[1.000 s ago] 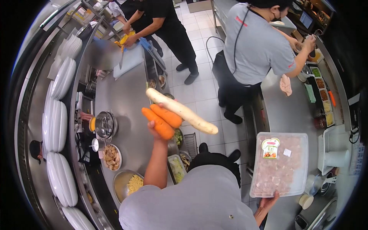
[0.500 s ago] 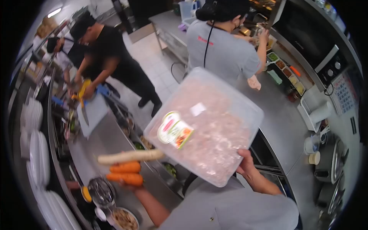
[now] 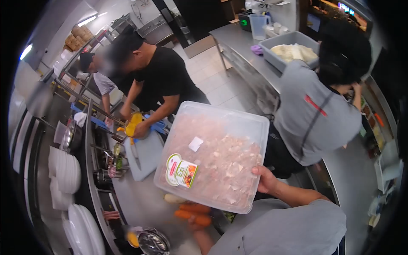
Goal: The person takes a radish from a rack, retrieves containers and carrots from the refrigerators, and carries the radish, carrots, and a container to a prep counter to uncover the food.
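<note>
My right hand grips the lower right edge of a clear lidded plastic tub, with the thumb on top. Pale pink chopped meat fills the tub, and a printed label and a small white sticker show on its lid. At the lower left, my left hand is closed around orange carrots, its fingers partly hidden beneath them. Just above the carrots, the end of a long white radish sticks out; the tub covers the rest.
Stacked white plates and a metal bowl are at the left. A person in black handles something yellow over a white cutting board. Another person in a grey shirt stands close at the right, near a grey bin.
The view has swung, shifting the room rightward. The tub has moved left and slightly down in view, covering most of the radish. My left hand has moved right with the carrots.
</note>
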{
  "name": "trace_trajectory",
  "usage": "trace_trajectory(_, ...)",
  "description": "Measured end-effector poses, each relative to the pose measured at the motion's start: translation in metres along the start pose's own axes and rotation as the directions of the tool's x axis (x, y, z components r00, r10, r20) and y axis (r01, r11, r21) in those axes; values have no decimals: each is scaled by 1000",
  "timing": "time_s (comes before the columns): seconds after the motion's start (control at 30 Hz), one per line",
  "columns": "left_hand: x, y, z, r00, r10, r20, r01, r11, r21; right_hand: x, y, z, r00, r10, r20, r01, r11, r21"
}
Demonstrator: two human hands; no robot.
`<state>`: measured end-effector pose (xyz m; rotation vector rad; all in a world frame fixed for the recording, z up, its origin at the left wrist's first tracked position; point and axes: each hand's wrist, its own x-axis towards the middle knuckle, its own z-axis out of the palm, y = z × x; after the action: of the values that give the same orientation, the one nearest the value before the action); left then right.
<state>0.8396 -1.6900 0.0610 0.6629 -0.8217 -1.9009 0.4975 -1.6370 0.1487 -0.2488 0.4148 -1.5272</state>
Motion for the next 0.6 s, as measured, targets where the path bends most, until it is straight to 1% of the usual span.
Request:
trace_trajectory(0.03,15,5,3,1000,-20,10,20,1000,14,12,-6,1,1000,-24,3,24,999,-22)
trace_trajectory(0.07,39,9,6,999,-40,30,39,999,29,33,-16,-1,999,-28,15,29,1000,-6)
trace_trajectory(0.13,90,14,14,994,-81,76,77,996,54,69,-39,-11,993,-114,-22,113,993,-25)
trace_trajectory(0.2,141,12,24,983,-129,129,121,990,72,95,-61,-15,987,-145,-68,143,989,-33)
trace_trajectory(0.27,194,3,33,964,-188,190,177,981,75,118,-81,-19,942,-275,-190,258,960,-111)
trace_trajectory(0.3,224,-4,38,949,-218,229,204,975,83,130,-91,-27,921,-319,-225,297,946,-126)
trace_trajectory(0.33,251,-12,41,934,-256,249,243,967,82,143,-103,-33,916,-329,-229,304,943,-138)
trace_trajectory(0.37,279,-19,43,918,-293,267,281,956,82,155,-112,-39,881,-400,-252,368,915,-167)
trace_trajectory(0.4,310,-26,44,883,-369,290,357,929,95,169,-119,-43,839,-467,-279,426,883,-195)
trace_trajectory(0.47,368,-42,56,859,-373,350,337,928,162,196,-136,-42,809,-493,-321,442,869,-221)
trace_trajectory(0.53,421,-55,81,762,-421,491,387,905,176,220,-152,-59,707,-599,-375,540,800,-261)
trace_trajectory(0.57,443,-62,94,717,-450,532,435,886,162,232,-162,-61,694,-606,-388,534,795,-288)
trace_trajectory(0.6,464,-67,104,671,-471,572,474,866,157,250,-171,-62,636,-667,-388,585,744,-322)
